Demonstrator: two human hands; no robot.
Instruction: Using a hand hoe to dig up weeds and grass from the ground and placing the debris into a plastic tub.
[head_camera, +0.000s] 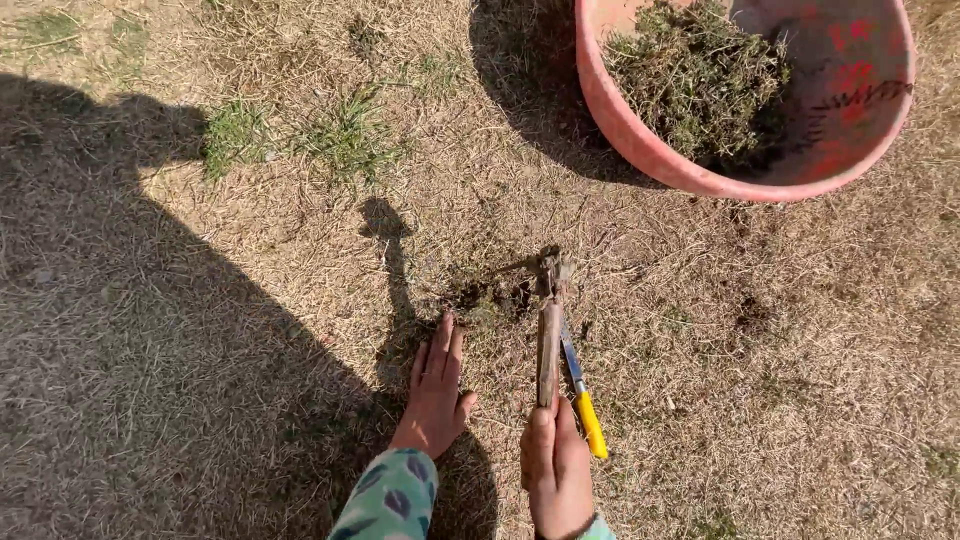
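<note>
Digging tool (549, 335), wooden handle and muddy metal head, sits near the middle of the dry lawn, its head biting into a dark patch of loosened soil (490, 297). The right hand (556, 462) is wrapped around the handle's near end, thumb along the top. Beside it lies a yellow-handled knife (584, 398), touching the hand's right edge. The left hand (436, 392) presses flat on the dry grass (250, 300), fingers spread, just left of the tool. Far right, a pink tub (640, 135) holds pulled weeds (695, 75).
</note>
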